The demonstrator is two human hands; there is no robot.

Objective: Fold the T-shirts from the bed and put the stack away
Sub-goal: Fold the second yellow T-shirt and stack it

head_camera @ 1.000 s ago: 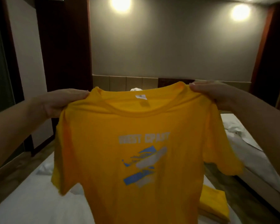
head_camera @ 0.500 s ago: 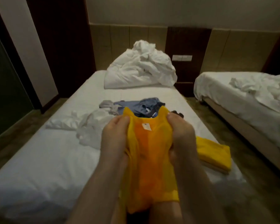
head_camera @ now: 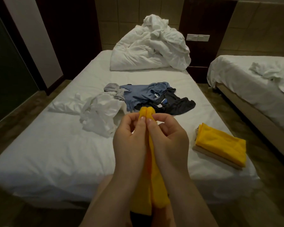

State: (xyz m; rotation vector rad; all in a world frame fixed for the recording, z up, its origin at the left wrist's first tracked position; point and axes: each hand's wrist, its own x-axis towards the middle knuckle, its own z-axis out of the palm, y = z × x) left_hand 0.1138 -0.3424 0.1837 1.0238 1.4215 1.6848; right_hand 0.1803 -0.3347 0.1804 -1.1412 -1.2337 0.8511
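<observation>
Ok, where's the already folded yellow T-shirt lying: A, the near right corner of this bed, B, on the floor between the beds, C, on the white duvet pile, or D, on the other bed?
A: the folded yellow T-shirt lies on the bed at its near right corner, to the right of the left hand and right hand pinching the held yellow T-shirt.

This is a bedroom, and it looks like a hotel twin room. A single bed (head_camera: 56,153) with a plain white sheet stands beside a second bed (head_camera: 236,76) dressed in the same white. A crumpled white duvet (head_camera: 147,51) is heaped at the head, and a switch plate (head_camera: 198,37) sits on the dark wood panel (head_camera: 206,17) between the beds.
</observation>
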